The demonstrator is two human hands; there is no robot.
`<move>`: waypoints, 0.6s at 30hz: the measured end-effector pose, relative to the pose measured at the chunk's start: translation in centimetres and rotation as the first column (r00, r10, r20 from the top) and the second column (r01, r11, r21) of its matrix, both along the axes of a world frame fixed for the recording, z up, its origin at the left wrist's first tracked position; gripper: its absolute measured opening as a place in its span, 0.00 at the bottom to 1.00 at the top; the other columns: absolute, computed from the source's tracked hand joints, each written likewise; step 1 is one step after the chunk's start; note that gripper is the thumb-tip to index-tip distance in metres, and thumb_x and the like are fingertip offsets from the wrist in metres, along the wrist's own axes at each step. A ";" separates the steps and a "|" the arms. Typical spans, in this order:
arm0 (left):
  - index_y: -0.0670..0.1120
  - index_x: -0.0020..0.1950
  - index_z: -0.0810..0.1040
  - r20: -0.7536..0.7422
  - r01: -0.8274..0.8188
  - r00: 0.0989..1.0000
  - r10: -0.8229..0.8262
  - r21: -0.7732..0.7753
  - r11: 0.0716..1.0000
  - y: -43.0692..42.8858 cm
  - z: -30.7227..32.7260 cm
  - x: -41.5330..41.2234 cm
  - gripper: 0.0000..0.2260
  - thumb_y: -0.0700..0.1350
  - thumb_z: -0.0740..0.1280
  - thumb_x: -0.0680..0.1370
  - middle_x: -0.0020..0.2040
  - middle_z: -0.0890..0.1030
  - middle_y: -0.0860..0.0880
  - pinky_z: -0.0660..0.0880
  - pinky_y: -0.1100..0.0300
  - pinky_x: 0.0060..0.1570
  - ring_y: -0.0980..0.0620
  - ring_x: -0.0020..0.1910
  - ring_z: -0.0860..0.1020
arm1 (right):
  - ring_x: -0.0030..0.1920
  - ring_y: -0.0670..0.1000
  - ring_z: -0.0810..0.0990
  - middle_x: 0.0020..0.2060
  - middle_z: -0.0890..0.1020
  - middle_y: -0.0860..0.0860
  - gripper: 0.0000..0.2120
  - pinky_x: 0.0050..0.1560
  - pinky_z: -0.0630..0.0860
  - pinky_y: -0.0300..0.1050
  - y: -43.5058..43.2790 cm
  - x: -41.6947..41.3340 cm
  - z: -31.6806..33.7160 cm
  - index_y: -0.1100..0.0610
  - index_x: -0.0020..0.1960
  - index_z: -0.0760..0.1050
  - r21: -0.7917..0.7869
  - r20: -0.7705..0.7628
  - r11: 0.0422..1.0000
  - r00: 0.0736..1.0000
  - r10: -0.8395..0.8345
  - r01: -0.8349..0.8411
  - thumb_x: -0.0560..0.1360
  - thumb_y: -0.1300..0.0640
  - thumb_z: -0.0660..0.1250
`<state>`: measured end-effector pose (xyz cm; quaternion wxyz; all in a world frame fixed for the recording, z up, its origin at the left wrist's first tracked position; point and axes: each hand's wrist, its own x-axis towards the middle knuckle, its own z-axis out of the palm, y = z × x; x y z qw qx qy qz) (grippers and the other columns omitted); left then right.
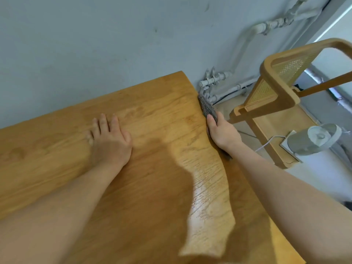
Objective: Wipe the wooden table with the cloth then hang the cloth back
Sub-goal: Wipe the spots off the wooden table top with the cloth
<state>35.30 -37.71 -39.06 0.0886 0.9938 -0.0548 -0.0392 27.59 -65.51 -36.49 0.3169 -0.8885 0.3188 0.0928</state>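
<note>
Most of the cloth is hidden. Only a dark grey bit shows at the right edge of the table, near the far corner. The right hand presses it against that edge, thumb on top; the other fingers go down over the side, so you cannot see how tight they hold. The left hand lies flat and open on the table, holding nothing. Part of the wood shines wet. A grey wall with white pipes is behind. A chair and a lamp stand to the right.
</note>
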 end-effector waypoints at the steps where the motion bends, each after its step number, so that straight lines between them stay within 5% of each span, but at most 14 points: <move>1: 0.46 0.76 0.59 0.006 0.015 1.000 -0.015 -0.001 1.000 0.0 0.0 0.0 0.24 0.50 0.51 0.79 0.77 0.57 0.41 0.50 0.41 0.73 0.40 0.76 0.52 | 0.60 0.64 0.76 0.62 0.77 0.62 0.25 0.49 0.66 0.50 0.0 -2.5 0.3 0.54 0.74 0.60 -0.001 -0.011 1.000 1.000 -0.013 0.013 0.83 0.41 0.47; 5: 0.45 0.76 0.56 -0.039 0.043 0.998 -0.044 -0.017 0.999 -1.8 0.4 -0.8 0.24 0.49 0.51 0.80 0.78 0.54 0.40 0.51 0.42 0.74 0.40 0.76 0.51 | 0.57 0.61 0.78 0.58 0.79 0.58 0.24 0.51 0.72 0.50 0.5 -13.1 0.6 0.53 0.70 0.63 -0.028 -0.054 0.998 0.996 -0.066 0.064 0.82 0.40 0.46; 8: 0.47 0.78 0.51 -0.063 0.271 0.959 -0.276 -0.068 0.960 -6.0 0.5 -7.4 0.26 0.51 0.48 0.80 0.79 0.49 0.43 0.45 0.44 0.75 0.43 0.77 0.47 | 0.59 0.59 0.77 0.59 0.79 0.57 0.30 0.55 0.76 0.56 1.5 -19.5 -0.9 0.51 0.72 0.62 -0.247 -0.065 0.968 0.996 -0.064 0.046 0.79 0.36 0.40; 11: 0.51 0.79 0.50 -0.091 0.474 0.863 -0.497 -0.195 0.859 -9.4 0.5 -14.5 0.25 0.52 0.47 0.81 0.79 0.46 0.49 0.38 0.48 0.74 0.48 0.78 0.43 | 0.75 0.61 0.60 0.75 0.63 0.61 0.31 0.73 0.58 0.61 5.8 -21.7 -2.3 0.51 0.78 0.57 -0.459 -0.076 0.889 0.996 -0.036 -0.003 0.81 0.38 0.40; 15: 0.50 0.76 0.61 -0.160 0.204 0.908 -0.388 -0.639 0.741 -9.2 2.6 -17.5 0.23 0.41 0.56 0.80 0.76 0.62 0.50 0.54 0.51 0.74 0.51 0.76 0.57 | 0.78 0.59 0.48 0.78 0.55 0.58 0.27 0.74 0.44 0.62 15.6 -21.8 -2.4 0.46 0.79 0.51 -0.443 0.054 0.877 0.971 0.235 -0.187 0.82 0.40 0.47; 18: 0.53 0.75 0.63 -0.165 0.217 0.917 -0.363 -0.559 0.800 -5.4 3.2 -19.4 0.23 0.40 0.57 0.79 0.76 0.61 0.52 0.59 0.51 0.73 0.52 0.75 0.57 | 0.78 0.56 0.51 0.77 0.63 0.52 0.25 0.75 0.43 0.60 21.4 -23.3 -2.0 0.45 0.78 0.58 -0.349 0.056 0.835 0.879 0.473 -0.426 0.83 0.40 0.47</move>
